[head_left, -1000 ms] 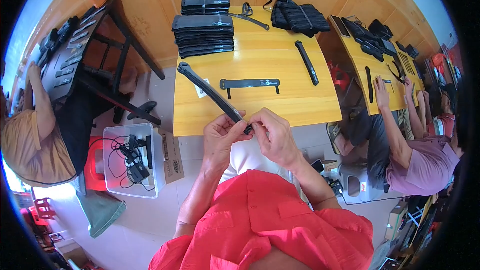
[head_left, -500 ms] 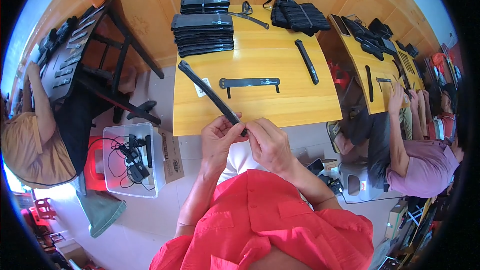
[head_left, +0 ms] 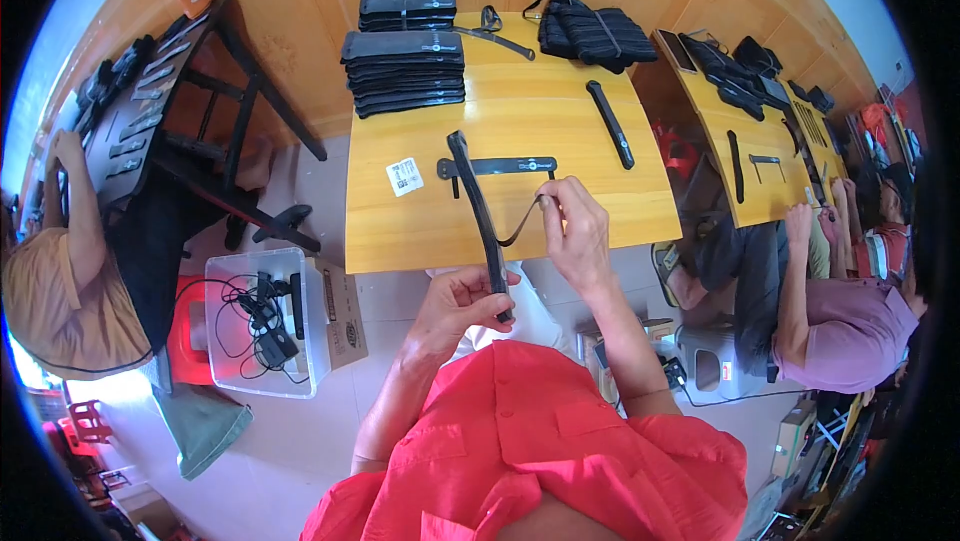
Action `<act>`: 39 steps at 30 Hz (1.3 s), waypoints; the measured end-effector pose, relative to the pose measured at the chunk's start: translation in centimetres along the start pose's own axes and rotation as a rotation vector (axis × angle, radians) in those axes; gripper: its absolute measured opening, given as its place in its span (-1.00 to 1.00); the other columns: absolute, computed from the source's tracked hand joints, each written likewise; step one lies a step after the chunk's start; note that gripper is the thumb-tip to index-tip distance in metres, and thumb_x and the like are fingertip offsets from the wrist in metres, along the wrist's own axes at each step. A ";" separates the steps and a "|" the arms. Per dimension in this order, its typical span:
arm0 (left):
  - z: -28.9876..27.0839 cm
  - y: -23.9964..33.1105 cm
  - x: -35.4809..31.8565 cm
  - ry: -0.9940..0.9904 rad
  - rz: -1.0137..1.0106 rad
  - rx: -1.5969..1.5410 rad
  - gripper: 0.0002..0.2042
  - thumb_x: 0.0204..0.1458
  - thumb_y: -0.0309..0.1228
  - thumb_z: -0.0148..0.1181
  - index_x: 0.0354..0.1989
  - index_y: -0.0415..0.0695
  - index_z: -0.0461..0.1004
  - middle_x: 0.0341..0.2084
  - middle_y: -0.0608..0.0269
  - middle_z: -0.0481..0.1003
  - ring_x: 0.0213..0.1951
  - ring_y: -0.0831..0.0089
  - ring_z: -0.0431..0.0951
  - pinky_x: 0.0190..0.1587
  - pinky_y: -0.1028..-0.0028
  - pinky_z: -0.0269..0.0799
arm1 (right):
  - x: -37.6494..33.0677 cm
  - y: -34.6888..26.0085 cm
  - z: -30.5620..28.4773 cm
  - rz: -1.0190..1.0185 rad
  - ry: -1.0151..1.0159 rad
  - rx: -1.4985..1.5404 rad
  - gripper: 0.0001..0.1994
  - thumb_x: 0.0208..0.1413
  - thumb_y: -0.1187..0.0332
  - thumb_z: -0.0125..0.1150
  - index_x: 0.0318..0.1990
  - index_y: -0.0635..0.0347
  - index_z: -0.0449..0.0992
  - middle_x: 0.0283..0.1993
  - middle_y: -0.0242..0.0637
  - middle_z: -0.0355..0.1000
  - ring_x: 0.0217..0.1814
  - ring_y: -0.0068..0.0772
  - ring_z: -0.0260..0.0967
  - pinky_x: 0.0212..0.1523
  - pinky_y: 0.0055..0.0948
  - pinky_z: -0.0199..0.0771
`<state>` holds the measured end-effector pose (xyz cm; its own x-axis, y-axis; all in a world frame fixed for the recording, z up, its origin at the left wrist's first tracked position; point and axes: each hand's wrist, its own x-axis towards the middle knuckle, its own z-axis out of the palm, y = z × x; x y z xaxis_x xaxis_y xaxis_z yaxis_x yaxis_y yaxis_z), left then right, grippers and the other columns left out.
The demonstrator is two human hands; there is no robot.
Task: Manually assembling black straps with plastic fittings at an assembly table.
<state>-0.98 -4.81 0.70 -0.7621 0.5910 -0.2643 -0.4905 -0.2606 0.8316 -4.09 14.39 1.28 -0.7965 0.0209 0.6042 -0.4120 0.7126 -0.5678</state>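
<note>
My left hand [head_left: 455, 309] is closed around the lower end of a long black strap [head_left: 472, 191], which stands up over the table's near edge. My right hand [head_left: 580, 231] pinches the end of a thin dark ribbon [head_left: 522, 228], drawn out to the right and still joined to the strap lower down. Behind the held strap, a flat black strap with two short tabs [head_left: 515, 166] lies crosswise on the yellow table [head_left: 400, 236]. Another black strap [head_left: 610, 126] lies slanted farther right. To the left is a white printed label [head_left: 405, 177].
Stacked black strips [head_left: 405, 76] stand at the table's far left, a black bundle [head_left: 595, 31] at the far right. A clear bin with cables [head_left: 312, 341] sits on the floor at left. Co-workers sit at a dark table [head_left: 125, 131] at left and a second yellow table [head_left: 745, 166] at right.
My right hand has moved away from the strap, up and right, drawing out the thin ribbon. The strap has turned more upright, uncovering the white label. My left hand has come slightly lower.
</note>
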 end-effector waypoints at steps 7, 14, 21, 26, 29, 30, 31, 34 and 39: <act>-0.6 -0.1 0.3 0.046 -0.003 -0.054 -0.72 -0.02 -0.43 0.19 -0.15 -0.32 0.43 -0.45 0.22 0.47 -0.44 0.49 0.52 -0.37 0.54 0.52 | -1.4 -0.7 -0.7 0.208 -0.186 0.387 -0.96 0.08 0.57 0.01 -0.39 0.31 0.37 -0.41 -0.26 0.36 -0.40 -0.55 0.40 -0.46 -0.61 0.42; -0.6 -0.4 -0.4 -0.021 -0.060 -0.016 -0.72 0.14 -0.31 -0.04 -0.09 -0.26 0.35 -0.47 0.18 0.47 -0.53 0.59 0.41 -0.53 0.65 0.28 | -0.9 -1.6 -2.5 0.436 0.045 1.042 -0.92 0.13 0.48 -0.01 -0.22 0.19 0.34 -0.32 -0.26 0.40 -0.49 -0.72 0.25 -0.57 -0.74 0.25; 0.5 -0.4 -0.1 0.041 -0.018 -0.047 -0.75 0.17 -0.33 -0.09 -0.07 -0.22 0.31 -0.48 0.19 0.45 -0.53 0.60 0.39 -0.52 0.62 0.29 | -2.6 -3.0 -2.4 0.406 -0.335 0.786 -0.68 -0.09 0.46 0.28 -0.19 0.22 0.30 -0.19 -0.33 0.29 -0.47 -0.69 0.23 -0.58 -0.72 0.21; 1.2 -0.9 0.3 0.129 0.077 0.053 -0.78 0.18 -0.37 -0.14 -0.11 -0.23 0.30 -0.51 0.23 0.42 -0.54 0.61 0.39 -0.54 0.62 0.30 | -3.1 -3.7 -1.7 0.272 -0.517 0.435 -0.73 -0.12 0.45 0.32 -0.29 0.28 0.35 -0.36 -0.35 0.31 -0.46 -0.59 0.30 -0.52 -0.63 0.35; 1.0 -0.8 0.1 0.147 0.097 0.130 -0.80 0.17 -0.39 -0.16 -0.13 -0.23 0.29 -0.55 0.27 0.39 -0.56 0.62 0.36 -0.56 0.63 0.27 | -3.1 -3.2 -1.6 0.367 -0.550 0.566 -0.82 -0.05 0.47 0.24 -0.32 0.32 0.39 -0.45 -0.34 0.34 -0.49 -0.59 0.34 -0.52 -0.61 0.37; 0.9 -0.8 -0.1 0.133 0.089 0.150 -0.82 0.17 -0.40 -0.16 -0.15 -0.22 0.29 -0.58 0.30 0.36 -0.58 0.62 0.34 -0.58 0.63 0.23 | -3.1 -3.1 -1.7 0.447 -0.549 0.651 -0.86 -0.01 0.49 0.20 -0.32 0.34 0.40 -0.50 -0.33 0.35 -0.51 -0.59 0.35 -0.53 -0.60 0.38; 0.5 -1.1 -0.1 0.134 0.089 0.149 -0.82 0.17 -0.40 -0.16 -0.15 -0.22 0.29 -0.58 0.30 0.36 -0.58 0.62 0.34 -0.58 0.63 0.23 | -3.1 -3.0 -1.8 0.447 -0.550 0.652 -0.86 -0.01 0.49 0.20 -0.32 0.34 0.40 -0.50 -0.33 0.35 -0.51 -0.59 0.35 -0.53 -0.60 0.38; -0.1 -1.8 -0.1 0.161 0.095 0.273 -0.83 0.16 -0.39 -0.17 -0.23 -0.21 0.30 -0.65 0.36 0.27 -0.61 0.63 0.25 -0.60 0.62 0.13 | -2.9 -2.4 -2.3 0.314 -0.575 0.418 -0.91 0.03 0.50 0.15 -0.33 0.33 0.45 -0.52 -0.33 0.39 -0.56 -0.62 0.35 -0.56 -0.61 0.37; -1.8 -0.6 -1.7 -0.029 -0.009 0.643 -0.75 0.18 -0.28 -0.16 -0.39 -0.19 0.35 -0.70 0.36 0.18 -0.60 0.57 0.18 -0.54 0.51 0.11 | -1.4 -0.6 -6.3 0.524 -0.592 0.386 -0.92 0.01 0.46 0.16 -0.40 0.28 0.52 -0.70 -0.33 0.34 -0.72 -0.59 0.29 -0.68 -0.56 0.28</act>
<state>-0.15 -7.10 -0.20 -0.7431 0.6136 -0.2671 -0.1388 0.2492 0.9585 0.03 18.39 4.28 -0.9797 -0.1642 -0.1151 0.0352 0.4245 -0.9047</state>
